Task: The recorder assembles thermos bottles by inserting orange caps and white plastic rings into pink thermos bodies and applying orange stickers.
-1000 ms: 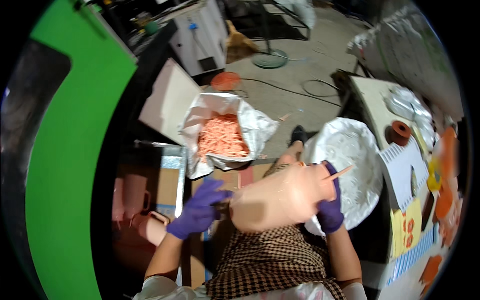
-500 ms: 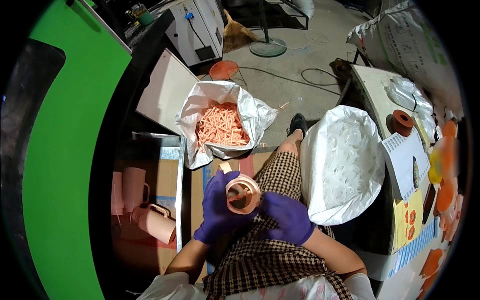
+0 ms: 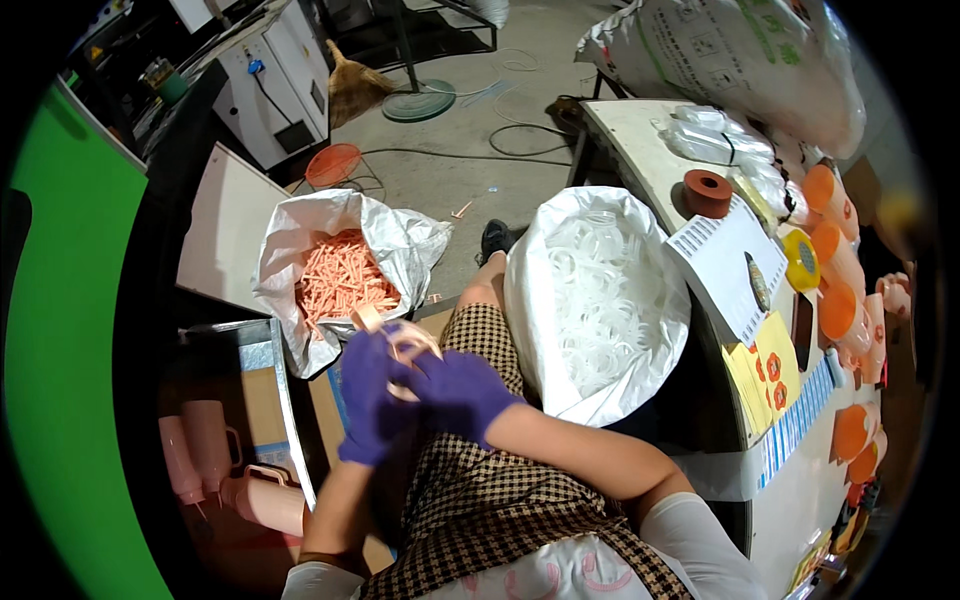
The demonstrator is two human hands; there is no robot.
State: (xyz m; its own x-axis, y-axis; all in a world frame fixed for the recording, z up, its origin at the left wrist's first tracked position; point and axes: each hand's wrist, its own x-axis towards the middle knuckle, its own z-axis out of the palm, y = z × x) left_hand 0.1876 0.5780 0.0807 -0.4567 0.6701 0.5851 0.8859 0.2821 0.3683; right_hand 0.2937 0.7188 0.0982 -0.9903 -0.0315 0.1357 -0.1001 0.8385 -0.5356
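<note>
My left hand [image 3: 372,400], in a purple glove, is wrapped round a pale pink plastic mug [image 3: 412,343] held over my lap. My right hand [image 3: 465,392], gloved the same, presses in from the right with its fingers bent over the mug's rim. Both gloves cover most of the mug, and what lies under the right fingertips is hidden. Beyond the mug stands a white sack [image 3: 410,235] of short pink plastic sticks [image 3: 345,277]. To the right is another white sack [image 3: 540,375], filled with clear plastic rings [image 3: 605,300].
Several pink handled mugs [image 3: 207,440] lie in a metal-edged bin at the left. At the right a table [image 3: 625,125] bears a brown tape roll [image 3: 707,193], paper sheets [image 3: 725,262], a yellow tape measure [image 3: 800,260] and orange-bottomed cups [image 3: 838,310]. A green panel [image 3: 70,400] borders the far left.
The view has swung to the right. The mug has tipped so its opening no longer faces me, and my right hand has moved from beside it onto its rim.
</note>
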